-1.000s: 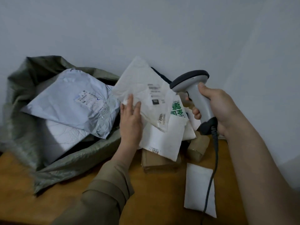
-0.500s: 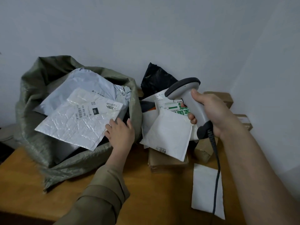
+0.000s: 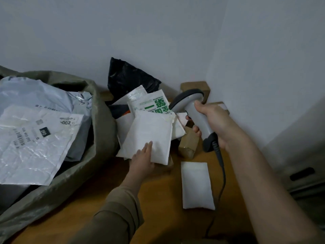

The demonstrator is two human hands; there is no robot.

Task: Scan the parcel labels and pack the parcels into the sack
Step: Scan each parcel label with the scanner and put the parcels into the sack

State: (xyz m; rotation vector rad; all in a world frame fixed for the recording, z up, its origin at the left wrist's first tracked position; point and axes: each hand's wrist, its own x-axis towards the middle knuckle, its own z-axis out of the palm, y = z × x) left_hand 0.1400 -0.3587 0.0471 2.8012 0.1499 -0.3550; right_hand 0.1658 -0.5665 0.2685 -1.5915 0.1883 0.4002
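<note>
Head view: left hand (image 3: 143,160) is taking hold of a white padded parcel (image 3: 149,136) at its lower edge, fingers lying flat on its face, thumb hidden underneath so I cannot tell how firm the grip is. That parcel is sitting on top of the pile near the middle of the table (image 3: 158,208), overlapping a mailer with green print (image 3: 154,105), and a black bag (image 3: 128,80) is leaning against the wall behind the pile. Right hand (image 3: 212,120) is gripping the scanner (image 3: 195,113) by its handle, fingers curled round it, head pointing left toward the pile; its cable (image 3: 220,173) is hanging down past the table's near edge. Brown boxes (image 3: 188,143) are sitting below and behind the scanner, toward the far right corner. A second small white parcel (image 3: 196,185) is lying flat on the table right of centre, apart from the pile. The sack (image 3: 102,129) is lying open along the left edge, holding a crinkled white mailer (image 3: 35,143) label up, resting on a grey poly mailer (image 3: 35,95).
</note>
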